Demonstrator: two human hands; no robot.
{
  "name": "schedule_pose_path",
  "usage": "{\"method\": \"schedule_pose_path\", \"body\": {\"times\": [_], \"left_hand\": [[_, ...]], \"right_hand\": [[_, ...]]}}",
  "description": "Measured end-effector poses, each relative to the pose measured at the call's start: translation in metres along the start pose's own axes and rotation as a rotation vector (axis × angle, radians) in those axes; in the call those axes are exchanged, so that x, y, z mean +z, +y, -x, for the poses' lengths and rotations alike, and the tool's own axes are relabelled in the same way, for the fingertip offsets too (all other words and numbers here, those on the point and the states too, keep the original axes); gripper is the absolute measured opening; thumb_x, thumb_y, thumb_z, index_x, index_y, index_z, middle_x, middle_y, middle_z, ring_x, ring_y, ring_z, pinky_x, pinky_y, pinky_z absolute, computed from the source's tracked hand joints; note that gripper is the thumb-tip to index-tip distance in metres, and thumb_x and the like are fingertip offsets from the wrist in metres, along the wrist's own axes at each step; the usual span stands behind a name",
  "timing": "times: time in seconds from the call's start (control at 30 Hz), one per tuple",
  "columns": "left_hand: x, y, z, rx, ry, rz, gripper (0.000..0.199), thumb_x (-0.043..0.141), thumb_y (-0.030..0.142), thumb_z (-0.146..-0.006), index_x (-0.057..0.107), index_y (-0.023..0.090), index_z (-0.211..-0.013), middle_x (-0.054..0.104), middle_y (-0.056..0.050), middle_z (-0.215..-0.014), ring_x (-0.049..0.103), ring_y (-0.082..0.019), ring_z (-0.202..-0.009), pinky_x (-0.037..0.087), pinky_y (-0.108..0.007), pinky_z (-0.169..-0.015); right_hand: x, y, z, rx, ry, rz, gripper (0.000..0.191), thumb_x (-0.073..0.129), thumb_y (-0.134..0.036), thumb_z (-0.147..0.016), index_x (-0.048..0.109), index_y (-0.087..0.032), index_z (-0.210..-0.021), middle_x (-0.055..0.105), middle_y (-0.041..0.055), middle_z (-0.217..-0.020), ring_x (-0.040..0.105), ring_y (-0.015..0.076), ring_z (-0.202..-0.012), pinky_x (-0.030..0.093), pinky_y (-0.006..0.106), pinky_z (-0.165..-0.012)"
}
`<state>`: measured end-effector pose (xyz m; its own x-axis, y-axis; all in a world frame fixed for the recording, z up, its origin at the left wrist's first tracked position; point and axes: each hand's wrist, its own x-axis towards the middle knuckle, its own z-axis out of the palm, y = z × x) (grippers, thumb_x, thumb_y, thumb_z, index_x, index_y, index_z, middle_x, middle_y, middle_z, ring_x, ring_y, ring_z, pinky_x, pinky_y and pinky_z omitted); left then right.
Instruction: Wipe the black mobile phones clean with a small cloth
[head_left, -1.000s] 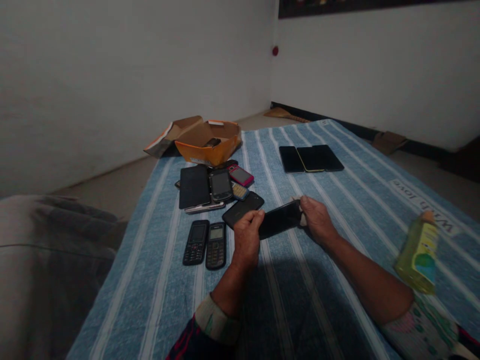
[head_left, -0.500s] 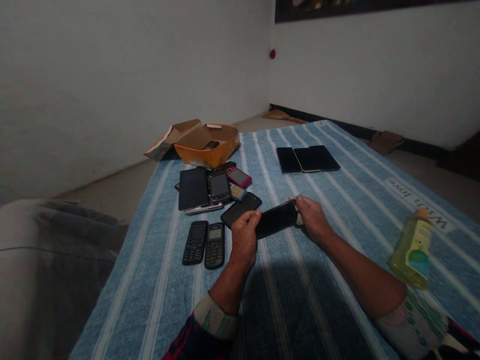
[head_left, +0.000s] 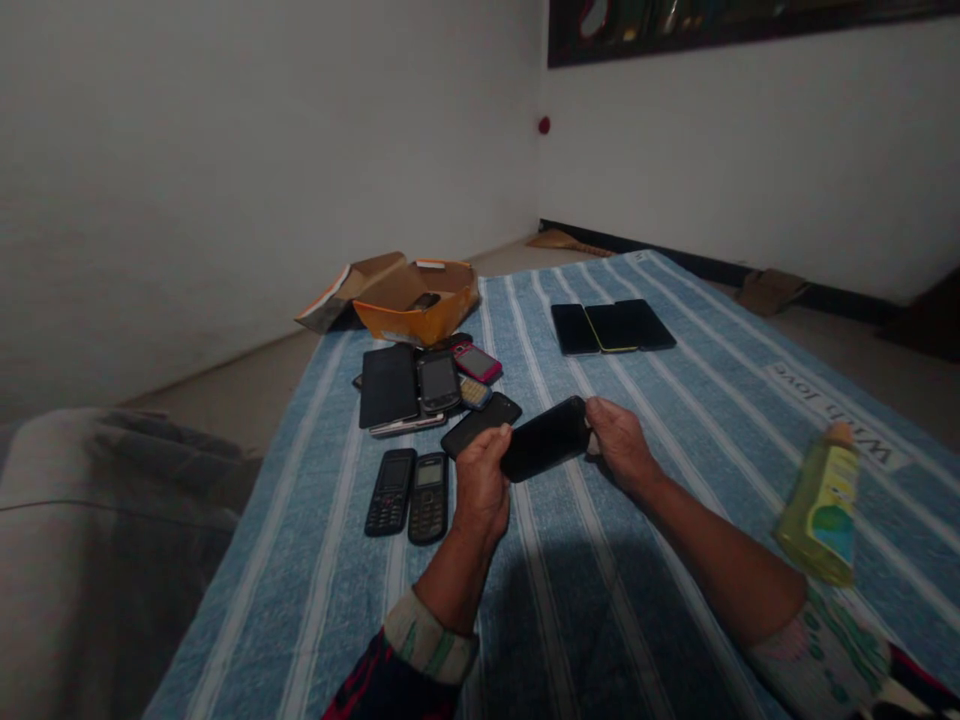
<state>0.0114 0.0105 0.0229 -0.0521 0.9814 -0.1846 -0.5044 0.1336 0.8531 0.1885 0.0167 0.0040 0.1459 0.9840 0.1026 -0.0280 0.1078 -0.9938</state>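
My left hand point(head_left: 482, 482) is closed on the left end of a black smartphone point(head_left: 546, 440), thumb on top. The phone is tilted, its dark screen facing up. At its right end, my right hand point(head_left: 621, 440) pinches the edge; a small pale bit, perhaps cloth, shows under those fingers. Just behind my left hand lies another black phone point(head_left: 480, 422). Two keypad phones, one black point(head_left: 390, 492) and one with a pale screen point(head_left: 429, 498), lie side by side to the left.
Beyond them is a pile with a black tablet-like slab point(head_left: 388, 385), a slider-like phone point(head_left: 439, 380) and a pink phone point(head_left: 478, 362). An open orange carton point(head_left: 416, 322) stands behind. Dark-screened phones point(head_left: 637, 325) lie at the back right, and a yellow-green bottle point(head_left: 821, 510) on the striped cloth point(head_left: 300, 600).
The view has tilted up slightly. The smartphone's screen is turned a little more toward me, and my right hand has shifted slightly left along its right end.
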Motion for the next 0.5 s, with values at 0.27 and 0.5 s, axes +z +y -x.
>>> {"method": "schedule_pose_path", "body": {"times": [0.27, 0.5], "left_hand": [[0.007, -0.003, 0.000, -0.091, 0.002, 0.217, 0.030, 0.088, 0.032, -0.058, 0.066, 0.015, -0.070, 0.068, 0.003, -0.067, 0.065, -0.013, -0.063, 0.054, -0.028, -0.072], [0.013, -0.012, 0.001, -0.128, 0.002, 0.338, 0.014, 0.078, 0.023, -0.073, 0.067, 0.015, -0.076, 0.072, 0.000, -0.075, 0.070, -0.014, -0.072, 0.056, -0.030, -0.081]], "right_hand": [[0.013, -0.006, 0.002, -0.053, 0.069, -0.114, 0.047, 0.056, -0.066, -0.084, 0.052, -0.021, -0.070, 0.044, -0.0054, -0.059, 0.041, 0.0110, -0.052, 0.034, 0.023, -0.047], [0.024, -0.020, 0.004, -0.109, 0.182, -0.009, 0.049, 0.047, -0.067, -0.088, 0.058, -0.020, -0.078, 0.053, -0.0025, -0.067, 0.049, 0.0147, -0.062, 0.041, 0.026, -0.057]]}}
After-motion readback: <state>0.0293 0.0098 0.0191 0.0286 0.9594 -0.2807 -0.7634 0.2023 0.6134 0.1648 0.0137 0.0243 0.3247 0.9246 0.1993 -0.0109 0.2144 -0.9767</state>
